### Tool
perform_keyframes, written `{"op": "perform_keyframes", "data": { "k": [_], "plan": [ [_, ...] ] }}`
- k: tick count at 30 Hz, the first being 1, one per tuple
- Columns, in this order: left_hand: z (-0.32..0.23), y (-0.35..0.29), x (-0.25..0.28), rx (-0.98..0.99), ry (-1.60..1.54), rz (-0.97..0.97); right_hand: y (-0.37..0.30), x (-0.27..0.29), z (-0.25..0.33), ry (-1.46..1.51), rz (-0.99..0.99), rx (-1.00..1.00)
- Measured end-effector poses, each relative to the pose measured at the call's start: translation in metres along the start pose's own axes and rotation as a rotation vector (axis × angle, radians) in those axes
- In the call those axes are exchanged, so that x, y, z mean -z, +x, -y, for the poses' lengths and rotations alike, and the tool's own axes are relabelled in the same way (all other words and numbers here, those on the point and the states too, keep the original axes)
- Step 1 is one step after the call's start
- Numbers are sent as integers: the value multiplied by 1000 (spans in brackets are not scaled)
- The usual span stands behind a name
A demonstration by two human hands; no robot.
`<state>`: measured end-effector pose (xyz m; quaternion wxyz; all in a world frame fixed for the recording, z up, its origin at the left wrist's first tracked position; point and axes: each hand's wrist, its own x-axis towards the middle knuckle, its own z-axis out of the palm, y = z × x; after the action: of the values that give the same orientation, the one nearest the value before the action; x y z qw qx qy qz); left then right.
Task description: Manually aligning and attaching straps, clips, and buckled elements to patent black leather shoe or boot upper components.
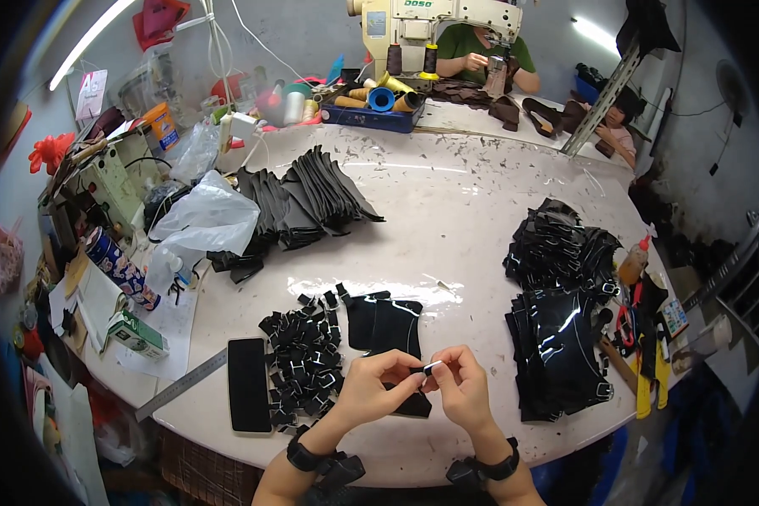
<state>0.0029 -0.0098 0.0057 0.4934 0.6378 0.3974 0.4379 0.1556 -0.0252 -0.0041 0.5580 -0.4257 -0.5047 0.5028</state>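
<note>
Between the fingertips of both hands is a small black buckle strap [428,368] with a pale, shiny edge. My left hand [378,390] pinches one end of it, and my right hand [461,388] pinches the other. Under and beyond them lie glossy black leather pieces [396,325], partly hidden by my hands. Just left of these is a heap of small black straps with silver buckles [304,358]. To the right, larger black leather pieces with buckles [552,354] lie stacked.
A phone [249,385] and a steel ruler [181,386] lie at the left. Farther back are stacked dark strips [312,198], a plastic bag [207,215] and a blue tray of thread cones [371,116]. Tools [645,354] crowd the right edge. Someone works behind a sewing machine [413,38].
</note>
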Motion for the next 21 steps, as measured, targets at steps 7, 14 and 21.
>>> {"op": "perform_keyframes", "data": {
  "k": [7, 14, 21],
  "plan": [
    [-1, -1, 9, 71, -84, 56, 3, 5, 7, -61, 108, 15],
    [-3, 3, 13, 151, -132, 95, 3, 8, 4, 13, 203, -63],
    [19, 11, 36, 68, 650, -71, 6, 17, 10, 50, 88, -38]
  ]
}}
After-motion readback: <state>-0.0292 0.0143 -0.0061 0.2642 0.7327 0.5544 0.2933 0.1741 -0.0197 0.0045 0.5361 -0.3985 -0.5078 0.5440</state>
